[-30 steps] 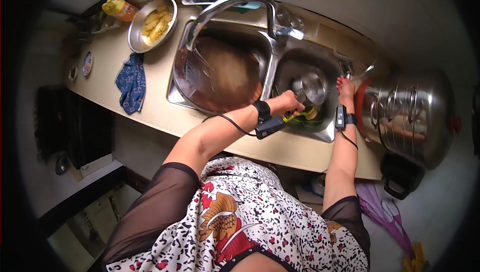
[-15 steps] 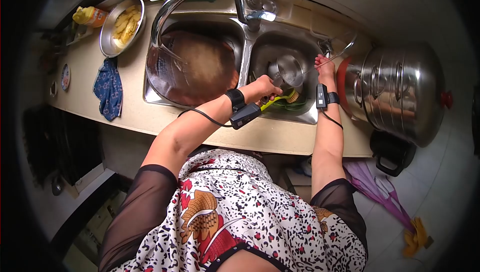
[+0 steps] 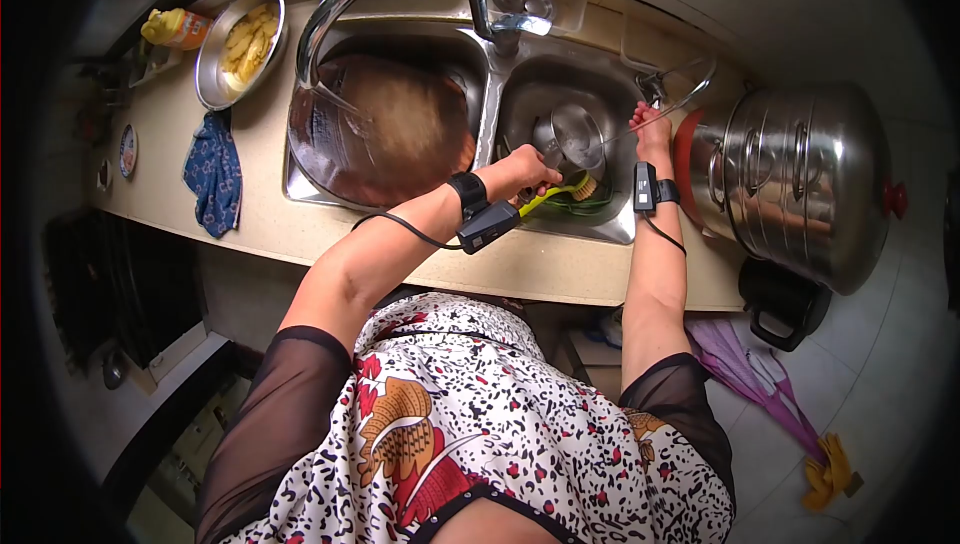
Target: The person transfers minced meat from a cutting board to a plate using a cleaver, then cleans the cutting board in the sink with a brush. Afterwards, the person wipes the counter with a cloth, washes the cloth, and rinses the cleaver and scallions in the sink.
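The left hand, over the near part of the small basin, grips the handle of a metal pan tilted inside that basin; a yellow-green brush sits by the fingers, its hold unclear. At the basin's right rim, the right hand is half curled beside a thin spout — whether it grips anything, I cannot tell. Right of the basin lies a steel pot; left, a brown round vessel.
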Tool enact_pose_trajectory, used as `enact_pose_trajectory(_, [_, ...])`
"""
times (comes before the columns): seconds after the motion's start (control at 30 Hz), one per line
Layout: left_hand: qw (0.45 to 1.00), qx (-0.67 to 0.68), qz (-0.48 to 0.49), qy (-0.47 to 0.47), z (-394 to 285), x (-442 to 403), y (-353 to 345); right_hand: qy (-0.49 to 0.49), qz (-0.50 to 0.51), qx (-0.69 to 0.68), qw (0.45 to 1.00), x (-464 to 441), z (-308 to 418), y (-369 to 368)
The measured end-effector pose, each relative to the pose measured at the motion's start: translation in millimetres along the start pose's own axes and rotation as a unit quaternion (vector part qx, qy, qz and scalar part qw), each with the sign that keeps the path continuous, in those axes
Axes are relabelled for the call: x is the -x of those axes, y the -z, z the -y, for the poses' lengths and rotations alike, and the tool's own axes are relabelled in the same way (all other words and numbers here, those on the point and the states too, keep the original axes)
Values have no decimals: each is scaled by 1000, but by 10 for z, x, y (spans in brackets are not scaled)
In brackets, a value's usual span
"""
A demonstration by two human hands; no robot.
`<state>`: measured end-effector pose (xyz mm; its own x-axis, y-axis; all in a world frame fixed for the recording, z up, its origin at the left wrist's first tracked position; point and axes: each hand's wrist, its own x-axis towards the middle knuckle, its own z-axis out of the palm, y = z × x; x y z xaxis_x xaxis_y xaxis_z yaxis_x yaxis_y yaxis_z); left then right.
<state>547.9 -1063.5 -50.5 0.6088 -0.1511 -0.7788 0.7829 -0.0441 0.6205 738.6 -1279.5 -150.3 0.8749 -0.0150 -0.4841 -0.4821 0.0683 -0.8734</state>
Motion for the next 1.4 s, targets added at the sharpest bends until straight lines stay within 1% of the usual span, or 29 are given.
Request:
enact_pose_trajectory(0.1, [1000, 18, -5, -2, 13, -16, -20, 4, 40, -48, 998, -30, 8, 11])
enact_pose_trajectory(0.2, [1000, 16, -2, 16, -11, 4, -8, 26, 6, -108, 994, -70, 29, -47])
enact_pose_trajectory(0.3, [1000, 22, -11, 10, -13, 19, -16, 76, 40, -199, 976, -116, 78, -61])
enact_pose_trajectory(0.4, [999, 20, 31, 23, -1, 46, 39, 90, 41, -250, 963, -123, 160, -58])
enact_pose_trajectory(0.43, [999, 21, 26, 15, -3, 70, 50, 89, 43, -277, 956, -143, 174, -19])
enact_pose_trajectory(0.53, [1000, 29, 10, -5, -6, 136, 41, 92, 34, -262, 960, -103, 212, 55])
enact_pose_trajectory(0.57, [999, 34, 20, 1, -5, 159, 66, 97, 33, -255, 961, -51, 188, 66])
enact_pose_trajectory(0.63, [998, 45, 45, 12, -44, 243, 98, 109, 27, -241, 964, 204, 183, 32])
enact_pose_trajectory(0.67, [998, 52, 25, 6, -47, 296, 81, 93, -19, -235, 967, 356, 177, -24])
enact_pose_trajectory(0.77, [996, 84, -4, -11, -11, 490, 114, 128, -72, -152, 977, 1000, 196, -291])
enact_pose_trajectory(0.83, [993, 112, 22, -30, 51, 580, 167, 138, -80, -61, 985, 1408, 120, -420])
enact_pose_trajectory(0.87, [991, 121, 31, -40, 119, 575, 187, 160, -72, -15, 984, 1590, 42, -458])
enact_pose_trajectory(0.9, [989, 130, 39, -51, 184, 574, 207, 158, -61, 23, 985, 1759, -54, -498])
enact_pose_trajectory(0.97, [988, 130, 27, -76, 255, 627, 224, 48, 29, 68, 996, 2083, -121, -606])
enact_pose_trajectory(1.03, [985, 137, 15, -100, 284, 756, 219, -34, 118, 112, 986, 2370, -144, -789])
enact_pose_trajectory(1.07, [980, 164, -5, -112, 286, 839, 195, -63, 159, 58, 984, 2470, -187, -899])
enact_pose_trajectory(1.1, [974, 189, 11, -124, 223, 998, 193, -92, 200, 4, 976, 2547, -217, -989])
enact_pose_trajectory(1.17, [985, 124, 3, -117, 283, 1086, 226, -136, 288, -65, 946, 2642, -215, -1094])
enact_pose_trajectory(1.2, [993, 68, -6, -100, 291, 1141, 268, -115, 312, 26, 943, 2636, -222, -1131])
enact_pose_trajectory(1.3, [982, 137, -45, -119, 346, 1348, 304, -112, 167, 198, 959, 2518, -129, -1220])
enact_pose_trajectory(1.33, [985, 114, -34, -126, 377, 1391, 372, -60, 148, 253, 954, 2523, 17, -1237])
enact_pose_trajectory(1.37, [980, 142, -24, -139, 412, 1433, 426, -40, 133, 261, 955, 2471, 113, -1230])
enact_pose_trajectory(1.4, [974, 168, -13, -151, 460, 1464, 478, 21, 111, 273, 955, 2430, 212, -1255])
